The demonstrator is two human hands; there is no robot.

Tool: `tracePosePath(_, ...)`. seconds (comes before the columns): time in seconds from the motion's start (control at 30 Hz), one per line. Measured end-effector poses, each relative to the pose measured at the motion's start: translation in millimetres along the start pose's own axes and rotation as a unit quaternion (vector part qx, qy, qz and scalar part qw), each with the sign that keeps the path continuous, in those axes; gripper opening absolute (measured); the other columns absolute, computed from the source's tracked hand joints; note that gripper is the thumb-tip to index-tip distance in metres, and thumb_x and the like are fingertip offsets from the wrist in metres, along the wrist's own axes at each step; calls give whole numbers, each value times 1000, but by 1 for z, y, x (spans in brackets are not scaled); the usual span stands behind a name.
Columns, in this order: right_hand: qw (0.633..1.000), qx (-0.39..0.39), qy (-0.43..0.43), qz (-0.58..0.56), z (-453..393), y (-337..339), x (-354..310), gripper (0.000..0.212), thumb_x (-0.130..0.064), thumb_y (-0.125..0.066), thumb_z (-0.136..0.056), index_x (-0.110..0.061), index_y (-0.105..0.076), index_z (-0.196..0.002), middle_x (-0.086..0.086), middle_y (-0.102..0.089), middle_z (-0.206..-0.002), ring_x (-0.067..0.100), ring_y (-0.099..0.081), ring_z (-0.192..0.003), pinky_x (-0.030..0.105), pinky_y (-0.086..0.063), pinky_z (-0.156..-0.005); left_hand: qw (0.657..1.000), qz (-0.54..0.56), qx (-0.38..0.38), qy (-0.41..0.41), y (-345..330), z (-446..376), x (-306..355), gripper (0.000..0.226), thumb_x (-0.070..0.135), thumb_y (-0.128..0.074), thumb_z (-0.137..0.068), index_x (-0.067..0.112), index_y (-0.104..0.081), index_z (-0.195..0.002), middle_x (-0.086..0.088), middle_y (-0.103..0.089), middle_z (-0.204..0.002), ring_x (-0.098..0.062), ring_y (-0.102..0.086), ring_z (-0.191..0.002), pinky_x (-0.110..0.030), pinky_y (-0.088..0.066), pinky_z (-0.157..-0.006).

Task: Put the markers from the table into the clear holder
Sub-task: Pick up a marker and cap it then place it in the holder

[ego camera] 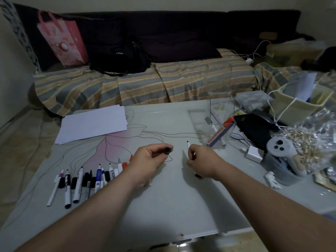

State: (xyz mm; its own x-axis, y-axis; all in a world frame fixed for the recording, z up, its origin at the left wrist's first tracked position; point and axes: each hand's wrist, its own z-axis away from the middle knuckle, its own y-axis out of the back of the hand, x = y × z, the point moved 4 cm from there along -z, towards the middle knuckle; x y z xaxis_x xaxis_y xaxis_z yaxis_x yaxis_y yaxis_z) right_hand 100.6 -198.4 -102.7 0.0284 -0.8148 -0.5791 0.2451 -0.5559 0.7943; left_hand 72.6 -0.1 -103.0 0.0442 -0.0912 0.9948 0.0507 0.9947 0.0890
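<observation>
We pinch the black cap (167,150) in our left hand (147,160), fingers closed; our right hand (201,161) grips the uncapped white marker (188,144) — cap it squarely, then reach the clear acrylic holder (219,113) on the surface

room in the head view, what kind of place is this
Most likely a home living room, not an office: a sofa under a striped cover sits right behind the low table, a pink gift bag leans on it, and household clutter crowds the table's right side.

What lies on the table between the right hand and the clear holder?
Nothing: in the head view, bare tabletop separates the right hand, gripping an uncapped marker, from the clear holder.
</observation>
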Motion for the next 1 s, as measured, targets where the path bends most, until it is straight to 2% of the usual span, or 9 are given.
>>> tracePosePath(0.1,1000,1,3,-1,1,3,-2,14,-10,-52,-92,-21,-44,-90,14,-62,-91,36,-70,-70,52,-61,-54,1000,-23,-2,4,2,0,2,29,-2,-63,-94,20,-79,-105,8,-78,-97,-1,-69,-92,-18,-51,-89)
tracePosePath(0.2,998,40,42,24,1,15,-9,30,-10,-50,-96,-28,-40,-118,9,-64,-105,29,-64,-90,50,-57,-80,998,-64,1,3,9,0,4,31,-3,-55,-98,17,-75,-111,-1,-78,-102,-6,-70,-88,-16,-52,-78)
tracePosePath(0.27,992,75,95,46,2,25,-16,31,-18,-50,-101,-31,-43,-127,0,-61,-107,24,-57,-95,43,-51,-83,989,-148,29,-11,19,-1,5,34,2,-51,-100,26,-72,-112,6,-77,-103,-6,-70,-85,-21,-53,-77)
tracePosePath(0.37,970,103,179,128,10,32,-28,13,-39,-52,-102,-35,-58,-113,-11,-56,-93,18,-54,-90,37,-46,-73,959,-274,62,-30,31,-1,4,33,12,-52,-99,35,-69,-115,17,-71,-110,-6,-65,-102,-28,-50,-93)
tracePosePath(0.47,955,116,207,178,14,30,-38,21,-51,-54,-99,-34,-64,-103,-9,-59,-87,16,-54,-87,36,-48,-71,952,-294,63,-48,29,1,7,32,13,-51,-100,32,-69,-117,19,-67,-110,-10,-61,-109,-32,-48,-98)
tracePosePath(0.7,950,142,220,170,13,23,-45,27,-55,-52,-99,-32,-65,-103,-6,-59,-85,20,-58,-87,39,-52,-72,947,-310,40,-80,21,1,14,30,13,-51,-100,28,-69,-118,13,-65,-107,-11,-59,-104,-26,-42,-86)
tracePosePath(0.83,945,147,234,174,12,18,-47,27,-56,-51,-98,-32,-63,-101,-7,-56,-81,21,-59,-86,41,-52,-70,953,-292,22,-79,16,2,15,28,16,-49,-101,29,-69,-117,14,-66,-106,-10,-58,-103,-29,-44,-87)
tracePosePath(1.0,927,181,262,199,18,7,-63,32,-55,-48,-99,-30,-67,-100,-4,-62,-85,24,-63,-84,35,-41,-64,939,-325,34,-104,11,3,18,23,23,-42,-105,24,-64,-106,7,-64,-102,-12,-55,-98,-29,-37,-80)
